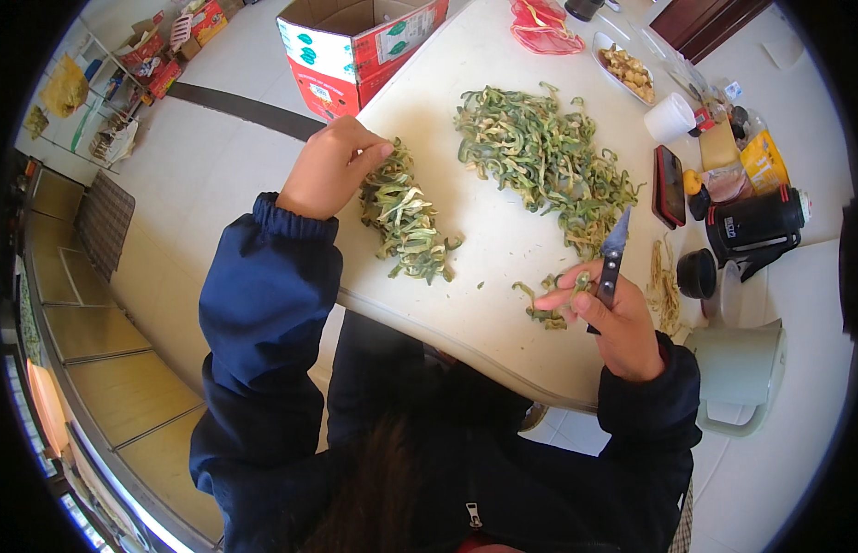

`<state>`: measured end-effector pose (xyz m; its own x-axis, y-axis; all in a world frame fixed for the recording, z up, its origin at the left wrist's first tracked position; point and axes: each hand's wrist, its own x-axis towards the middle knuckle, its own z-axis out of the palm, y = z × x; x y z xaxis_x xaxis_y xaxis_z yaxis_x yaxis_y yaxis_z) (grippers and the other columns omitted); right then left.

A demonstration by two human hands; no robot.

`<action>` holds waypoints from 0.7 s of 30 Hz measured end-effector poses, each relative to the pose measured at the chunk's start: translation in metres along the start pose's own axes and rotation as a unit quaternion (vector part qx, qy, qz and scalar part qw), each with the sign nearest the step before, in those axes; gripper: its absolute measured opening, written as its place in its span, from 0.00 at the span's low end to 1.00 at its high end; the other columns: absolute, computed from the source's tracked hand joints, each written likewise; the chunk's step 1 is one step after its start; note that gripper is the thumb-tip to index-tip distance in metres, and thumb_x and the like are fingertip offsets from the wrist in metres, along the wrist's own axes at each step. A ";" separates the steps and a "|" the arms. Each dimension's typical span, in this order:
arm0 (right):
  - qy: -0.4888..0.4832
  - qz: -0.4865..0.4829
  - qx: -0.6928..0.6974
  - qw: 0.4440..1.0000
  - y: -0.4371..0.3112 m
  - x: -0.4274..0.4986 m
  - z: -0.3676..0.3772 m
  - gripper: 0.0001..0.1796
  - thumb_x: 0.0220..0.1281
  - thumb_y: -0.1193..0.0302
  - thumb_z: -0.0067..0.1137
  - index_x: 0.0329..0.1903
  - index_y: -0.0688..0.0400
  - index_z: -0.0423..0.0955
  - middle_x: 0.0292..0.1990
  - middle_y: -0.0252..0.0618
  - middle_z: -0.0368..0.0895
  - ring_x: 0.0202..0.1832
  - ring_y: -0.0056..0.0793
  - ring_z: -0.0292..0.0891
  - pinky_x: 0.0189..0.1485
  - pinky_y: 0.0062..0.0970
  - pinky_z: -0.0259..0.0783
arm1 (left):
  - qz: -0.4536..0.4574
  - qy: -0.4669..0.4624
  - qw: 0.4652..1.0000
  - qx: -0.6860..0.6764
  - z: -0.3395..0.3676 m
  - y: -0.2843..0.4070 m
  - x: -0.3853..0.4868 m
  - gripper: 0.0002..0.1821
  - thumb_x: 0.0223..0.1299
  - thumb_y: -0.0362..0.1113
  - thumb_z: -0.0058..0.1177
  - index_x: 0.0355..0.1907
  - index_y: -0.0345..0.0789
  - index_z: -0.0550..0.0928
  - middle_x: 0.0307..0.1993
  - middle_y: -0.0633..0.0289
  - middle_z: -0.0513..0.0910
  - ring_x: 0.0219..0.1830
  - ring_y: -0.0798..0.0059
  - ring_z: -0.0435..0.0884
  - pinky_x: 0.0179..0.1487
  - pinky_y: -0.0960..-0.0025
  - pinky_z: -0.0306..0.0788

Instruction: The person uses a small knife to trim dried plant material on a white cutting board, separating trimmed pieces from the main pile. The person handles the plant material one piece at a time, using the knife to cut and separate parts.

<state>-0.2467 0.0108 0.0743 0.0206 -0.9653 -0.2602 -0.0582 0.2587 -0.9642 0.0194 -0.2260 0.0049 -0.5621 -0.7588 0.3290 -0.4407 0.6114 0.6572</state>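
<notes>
My left hand (330, 169) is at the far end of a small heap of shrivelled green vegetable strips (409, 228). Its thumb tip meets the strips; whether a piece is pinched there is hidden. A small knife (610, 273) with a black riveted handle rests in my right hand (619, 318), blade pointing away from me. Between that hand's thumb and fingers a curled green strip (581, 282) also shows. Under the right fingers lie a few loose strips (548, 318). Beyond, a larger spread heap of similar strips (533, 148) covers the middle of the white table (436, 138).
A red-and-white cardboard box (360, 62) stands beyond the table's left edge. Red netting (545, 27) and a dish of food (626, 72) lie at the back. Along the right are a white cup (669, 117), a phone (669, 186), a black flask (757, 221) and pale dried strands (664, 287).
</notes>
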 end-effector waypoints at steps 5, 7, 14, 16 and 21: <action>-0.050 -0.044 -0.084 0.994 -0.027 0.030 0.006 0.14 0.68 0.68 0.49 0.49 0.65 0.71 0.38 0.42 0.82 0.38 0.24 0.76 0.41 0.23 0.70 | -0.009 -0.010 0.998 -0.067 0.001 -0.008 -0.003 0.12 0.67 0.39 0.51 0.40 0.32 0.83 0.30 0.62 0.75 0.33 0.76 0.73 0.39 0.73 0.67; -0.062 -0.068 -0.102 0.990 -0.040 0.054 0.011 0.13 0.69 0.69 0.48 0.49 0.65 0.73 0.36 0.40 0.81 0.35 0.23 0.75 0.39 0.23 0.70 | 0.007 0.027 0.995 -0.094 -0.001 -0.008 -0.003 0.13 0.67 0.39 0.51 0.41 0.31 0.83 0.31 0.61 0.76 0.34 0.74 0.73 0.40 0.72 0.68; -0.082 -0.322 -0.405 0.852 -0.063 0.162 0.047 0.10 0.63 0.73 0.52 0.44 0.63 0.77 0.34 0.42 0.74 0.36 0.37 0.75 0.41 0.30 0.70 | -0.141 0.196 0.941 -0.237 -0.005 0.007 -0.037 0.14 0.68 0.39 0.49 0.38 0.31 0.84 0.31 0.65 0.77 0.32 0.81 0.69 0.36 0.76 0.64; -0.107 -0.369 -0.433 0.815 -0.058 0.183 0.063 0.10 0.61 0.74 0.53 0.43 0.64 0.77 0.35 0.45 0.75 0.39 0.43 0.74 0.43 0.33 0.69 | -0.171 0.237 0.918 -0.267 0.001 0.015 -0.058 0.15 0.68 0.40 0.49 0.37 0.31 0.84 0.30 0.67 0.76 0.30 0.84 0.67 0.35 0.79 0.62; -0.177 -0.332 -0.410 0.831 -0.046 0.200 0.078 0.11 0.61 0.74 0.55 0.44 0.65 0.77 0.39 0.47 0.76 0.44 0.44 0.73 0.48 0.34 0.68 | -0.217 0.290 0.855 -0.370 0.024 0.023 -0.092 0.15 0.68 0.39 0.48 0.32 0.30 0.82 0.28 0.69 0.75 0.28 0.84 0.63 0.35 0.79 0.58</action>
<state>-0.1624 -0.1920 0.0629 0.6039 -0.7770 0.1776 -0.5733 -0.5782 -0.5805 0.0440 -0.1368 -0.0262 0.0789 -0.9932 0.0859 0.1659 0.0980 0.9813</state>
